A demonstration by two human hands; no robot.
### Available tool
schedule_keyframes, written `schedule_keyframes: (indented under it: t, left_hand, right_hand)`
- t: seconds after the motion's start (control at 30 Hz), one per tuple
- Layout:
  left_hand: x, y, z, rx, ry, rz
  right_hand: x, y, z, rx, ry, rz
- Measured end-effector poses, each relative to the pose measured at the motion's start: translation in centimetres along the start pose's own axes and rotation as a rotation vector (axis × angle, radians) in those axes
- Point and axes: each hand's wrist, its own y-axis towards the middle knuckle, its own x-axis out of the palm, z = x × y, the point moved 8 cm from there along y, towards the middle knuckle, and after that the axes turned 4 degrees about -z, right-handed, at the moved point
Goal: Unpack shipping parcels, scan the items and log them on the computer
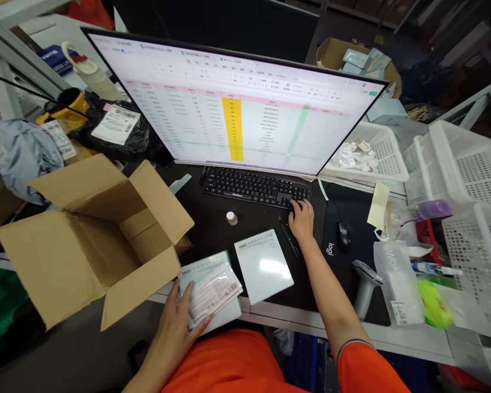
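My left hand (179,316) grips a small stack of flat pale boxes and a clear packet with a printed label (211,292) at the desk's front edge. My right hand (301,218) rests on the right end of the black keyboard (253,187), fingers spread on the keys. Between my hands lies a separate pale flat box (264,264) with a barcode strip. A black pen (288,236) lies beside my right wrist. The wide monitor (233,106) shows a spreadsheet with a yellow column.
An open cardboard box (94,240) stands at the left. A black mouse (343,236) sits on a mat, a grey barcode scanner (364,284) stands near it. White mesh baskets (462,164) and small packets crowd the right. A small capped bottle (231,218) is before the keyboard.
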Motion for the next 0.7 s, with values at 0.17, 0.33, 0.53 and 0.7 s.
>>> schedule_keyframes:
  t: [0.17, 0.33, 0.53, 0.7]
  left_hand:
    - [-0.1, -0.2, 0.2, -0.018, -0.013, -0.007]
    - [-0.2, -0.4, 0.1, -0.034, -0.03, 0.007]
    - [-0.3, -0.4, 0.7, -0.018, -0.031, 0.027]
    - [-0.1, -0.4, 0.6, -0.012, -0.028, 0.038]
  right_hand:
    - [0.6, -0.4, -1.3, -0.046, -0.064, -0.025]
    - [0.5, -1.0, 0.2, 0.046, -0.046, 0.002]
    - [0.0, -0.5, 0.7, 0.025, -0.047, -0.003]
    - [0.4, -0.6, -0.8, -0.06, -0.089, -0.039]
